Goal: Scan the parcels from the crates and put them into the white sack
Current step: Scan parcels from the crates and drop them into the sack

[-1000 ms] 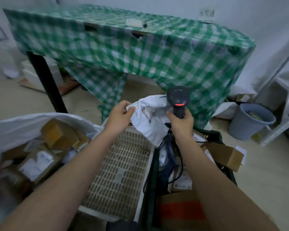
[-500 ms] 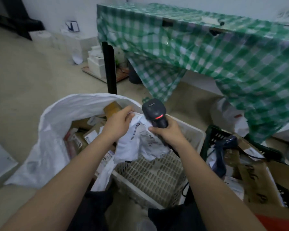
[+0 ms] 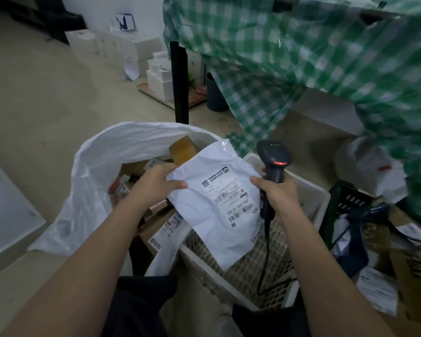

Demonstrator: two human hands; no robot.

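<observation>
Two hands in view, both busy. We see the left hand [image 3: 156, 183] pinching the upper left edge of a white poly mailer [image 3: 219, 203], thumb on top and fingers curled behind it. The right hand [image 3: 276, 194] is wrapped round the grip of a black handheld scanner [image 3: 274, 164], and its thumb also lies against the mailer's right edge. The scanner stands upright just beside the mailer, a red light lit on its head, its black cable [image 3: 265, 259] dropping down into the crate below.

The mailer hangs in the air, label side toward us, with printed barcodes visible. Its upper part lies over the mouth of the white sack [image 3: 93, 181]; its lower part hangs over the white slatted crate [image 3: 309, 198]. We cannot tell whether its bottom corner touches the crate floor.

The sack stands open to the left of the crate, touching it. Inside we note a brown cardboard box [image 3: 182, 152] near the far rim and several labelled parcels below the left hand. Right of the white crate sits a dark crate [image 3: 345, 200] holding cardboard parcels [image 3: 413, 261] and labelled packets.

Behind, a table under a green checked cloth [image 3: 326, 57], one black leg [image 3: 179, 81] showing. White boxes [image 3: 161, 76] are stacked on the floor by the wall, and a dark bin [image 3: 214, 96] sits under the table. The cloth on the right is blurred.
</observation>
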